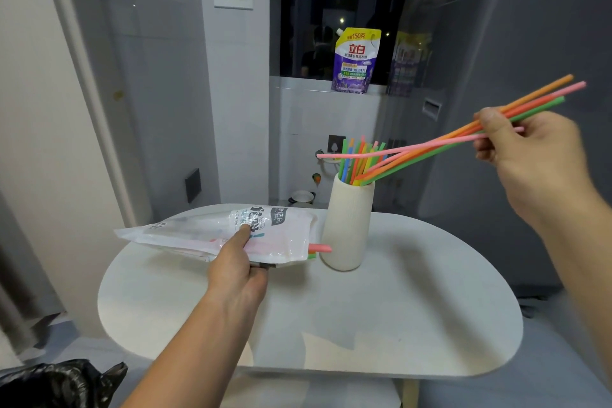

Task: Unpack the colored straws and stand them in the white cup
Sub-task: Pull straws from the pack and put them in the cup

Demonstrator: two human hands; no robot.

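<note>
A tall white cup [347, 225] stands on the round white table [397, 308] with several colored straws [356, 159] upright in it. My right hand [530, 146] is up at the right, shut on a slanted bunch of orange, pink and green straws [440, 142]. Their lower ends reach the cup's mouth, and one pink straw sticks out level to the left. My left hand [236, 268] grips the clear plastic straw package [225, 235] just above the table, left of the cup. A pink straw end [320, 247] pokes from the package's open right end.
A purple and yellow detergent pouch [356, 60] stands on the window ledge behind. A grey appliance [513, 76] fills the right side. A black plastic bag [56, 384] lies at the bottom left. A small bowl [302, 197] sits on the floor beyond the table.
</note>
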